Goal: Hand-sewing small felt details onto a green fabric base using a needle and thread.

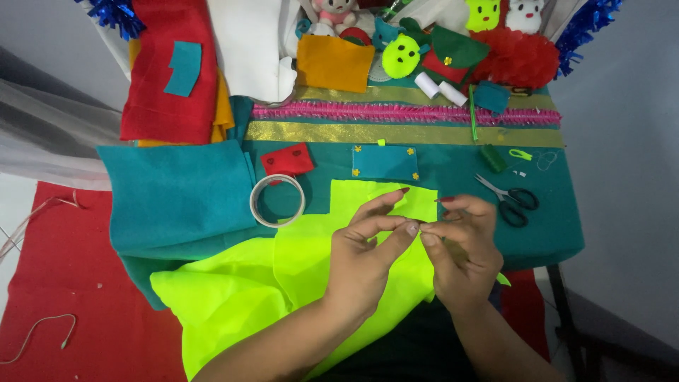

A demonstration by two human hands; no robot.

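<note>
Both forearms entering from the bottom edge, bare, angled up and inward toward each other. Left hand [368, 247] raised with the back toward the camera, wrist slightly bent, thumb and index finger brought together at the tips in a pinch, middle finger stretched long up and to the right, remaining fingers loosely curved. Right hand [463, 244] just beside it, back also upward, knuckles rounded, thumb and index finger pinched and pointing left. Fingertips [413, 228] of the two hands meeting, touching or nearly so, at one spot between them. Nails painted dark red. Whatever sits within the pinches too small to tell.
</note>
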